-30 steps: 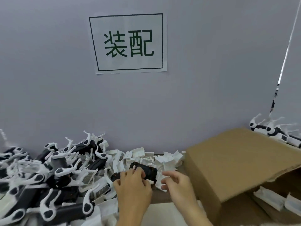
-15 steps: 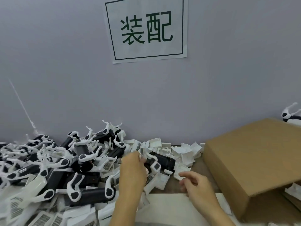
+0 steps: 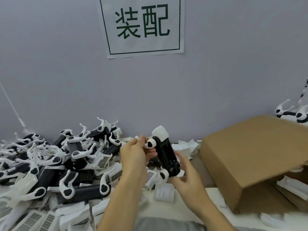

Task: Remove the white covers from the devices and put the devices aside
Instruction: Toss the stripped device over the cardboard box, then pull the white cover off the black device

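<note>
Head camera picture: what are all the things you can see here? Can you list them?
Held device: one, black with white ends, lifted between both hands.
Pile of devices: many, black and white, on the left.
Loose covers: many, white, scattered behind and under the hands.
Cardboard box: one, brown, on the right.
More devices: a few, black and white, behind the box.
Paper sign: one, white with green characters, on the wall.
Wall: grey, behind everything.
Left hand: grips the device's upper end.
Right hand: holds the device's lower end.
</note>
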`<state>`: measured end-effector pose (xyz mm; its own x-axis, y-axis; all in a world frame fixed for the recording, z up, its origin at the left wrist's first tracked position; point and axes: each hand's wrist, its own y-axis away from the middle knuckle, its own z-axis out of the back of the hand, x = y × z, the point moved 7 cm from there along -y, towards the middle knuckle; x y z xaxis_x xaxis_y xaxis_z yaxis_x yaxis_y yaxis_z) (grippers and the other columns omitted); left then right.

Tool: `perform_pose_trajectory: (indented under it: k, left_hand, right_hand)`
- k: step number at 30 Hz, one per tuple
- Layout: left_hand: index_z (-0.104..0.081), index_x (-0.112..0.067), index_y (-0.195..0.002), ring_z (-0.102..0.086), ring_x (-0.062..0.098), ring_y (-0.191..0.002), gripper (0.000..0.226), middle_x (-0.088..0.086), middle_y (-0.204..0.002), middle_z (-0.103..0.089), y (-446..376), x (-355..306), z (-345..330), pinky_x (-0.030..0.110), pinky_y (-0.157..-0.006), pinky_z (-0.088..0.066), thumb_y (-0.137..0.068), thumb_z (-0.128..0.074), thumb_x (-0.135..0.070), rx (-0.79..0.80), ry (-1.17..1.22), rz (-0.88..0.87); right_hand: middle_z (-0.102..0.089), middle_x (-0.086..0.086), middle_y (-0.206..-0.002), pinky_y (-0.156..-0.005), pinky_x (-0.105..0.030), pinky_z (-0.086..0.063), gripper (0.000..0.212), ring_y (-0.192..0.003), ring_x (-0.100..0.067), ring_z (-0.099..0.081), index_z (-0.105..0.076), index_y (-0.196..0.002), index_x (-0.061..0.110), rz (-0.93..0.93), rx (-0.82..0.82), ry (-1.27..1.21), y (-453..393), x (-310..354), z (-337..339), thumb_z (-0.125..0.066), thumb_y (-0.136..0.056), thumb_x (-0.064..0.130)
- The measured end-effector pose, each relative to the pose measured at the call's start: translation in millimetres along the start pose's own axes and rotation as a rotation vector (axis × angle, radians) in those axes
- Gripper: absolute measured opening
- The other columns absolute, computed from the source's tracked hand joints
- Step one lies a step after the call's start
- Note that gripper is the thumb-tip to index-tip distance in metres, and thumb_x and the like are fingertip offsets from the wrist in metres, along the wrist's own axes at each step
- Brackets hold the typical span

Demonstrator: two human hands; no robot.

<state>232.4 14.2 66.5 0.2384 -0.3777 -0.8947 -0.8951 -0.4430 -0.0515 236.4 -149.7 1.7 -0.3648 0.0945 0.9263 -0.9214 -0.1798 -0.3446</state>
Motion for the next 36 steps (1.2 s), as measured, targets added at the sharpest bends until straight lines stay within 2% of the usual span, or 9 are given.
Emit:
perform_pose_trajectory:
  k: [3,6,9,15,20,24,26,32,36]
  left_hand:
    - [-0.059,-0.002,-0.077,-0.056,0.011,-0.044,0.030,0.003,-0.055,-0.060,2,20,-9,0.020,-0.044,-0.051,-0.105,-0.051,-0.011,0.055,0.094,0.101]
    - [-0.061,-0.005,-0.084,-0.061,0.010,-0.048,0.028,0.004,-0.064,-0.065,3,36,-8,0.021,-0.048,-0.053,-0.106,-0.049,-0.016,0.051,0.152,0.136]
    - [-0.067,-0.012,-0.087,-0.066,0.008,-0.050,0.042,-0.002,-0.063,-0.072,4,49,-4,0.022,-0.047,-0.050,-0.109,-0.038,-0.033,0.041,-0.148,0.117]
    - [-0.079,-0.023,-0.093,-0.075,0.016,-0.089,0.061,0.001,-0.092,-0.079,14,71,-27,0.029,-0.080,-0.053,-0.101,-0.035,-0.063,0.244,-0.245,0.101]
    - [-0.068,-0.021,-0.106,-0.072,0.012,-0.096,0.009,0.000,-0.098,-0.076,18,85,-36,0.032,-0.087,-0.056,-0.097,-0.065,-0.022,0.295,-0.335,-0.120]
    - [-0.069,-0.017,-0.105,-0.073,0.009,-0.092,0.011,-0.003,-0.096,-0.078,12,91,-21,0.019,-0.075,-0.057,-0.096,-0.065,-0.013,0.180,-0.208,-0.028]
    - [-0.071,-0.010,-0.109,-0.075,0.015,-0.094,0.015,0.005,-0.099,-0.079,10,95,-13,0.030,-0.084,-0.060,-0.096,-0.066,-0.018,0.131,-0.117,0.049]
    - [-0.070,0.000,-0.111,-0.072,0.037,-0.103,0.031,0.021,-0.105,-0.075,8,99,-7,0.055,-0.101,-0.052,-0.100,-0.060,-0.027,0.074,0.066,0.162]
    - [-0.071,0.001,-0.107,-0.071,0.038,-0.103,0.033,0.022,-0.104,-0.075,6,99,-6,0.057,-0.100,-0.052,-0.099,-0.062,-0.030,0.085,0.028,0.136]
  right_hand:
    - [-0.065,0.006,-0.100,-0.077,-0.020,-0.049,0.063,-0.086,-0.008,-0.058,-0.046,-0.130,0.045,-0.004,0.070,-0.045,4,0,-2,-0.056,-0.075,0.017]
    - [-0.066,0.022,-0.106,-0.084,-0.021,-0.051,0.063,-0.099,-0.002,-0.063,-0.043,-0.133,0.044,-0.039,0.141,-0.051,6,-4,-2,-0.060,-0.076,0.023]
    - [-0.065,0.025,-0.110,-0.087,-0.023,-0.051,0.062,-0.104,0.002,-0.062,-0.044,-0.133,0.044,-0.081,0.187,-0.029,5,-5,-7,-0.067,-0.077,0.032]
    - [-0.070,0.015,-0.110,-0.089,-0.021,-0.052,0.064,-0.101,0.006,-0.065,-0.049,-0.132,0.030,-0.109,-0.051,0.104,-3,-16,5,-0.084,-0.079,0.028]
    - [-0.069,0.014,-0.093,-0.057,-0.007,-0.047,0.059,-0.076,0.017,-0.063,-0.045,-0.121,0.026,-0.146,-0.141,0.260,-10,-31,16,-0.081,-0.075,0.020]
    - [-0.064,0.011,-0.105,-0.070,-0.022,-0.050,0.057,-0.091,-0.002,-0.062,-0.049,-0.114,0.029,-0.110,-0.125,0.403,-10,-26,12,-0.077,-0.066,0.043]
    - [-0.064,0.014,-0.105,-0.079,-0.030,-0.053,0.060,-0.097,-0.006,-0.062,-0.054,-0.114,0.031,-0.064,-0.135,0.425,-11,-22,10,-0.074,-0.063,0.055]
    - [-0.062,0.028,-0.096,-0.072,-0.013,-0.046,0.046,-0.095,0.009,-0.057,-0.047,-0.101,0.059,0.089,-0.146,0.447,-8,-6,5,-0.071,-0.062,0.061]
    - [-0.065,0.031,-0.085,-0.060,-0.016,-0.045,0.036,-0.076,0.003,-0.063,-0.056,-0.086,0.042,0.127,-0.218,0.500,-7,-1,10,-0.070,-0.059,0.063]
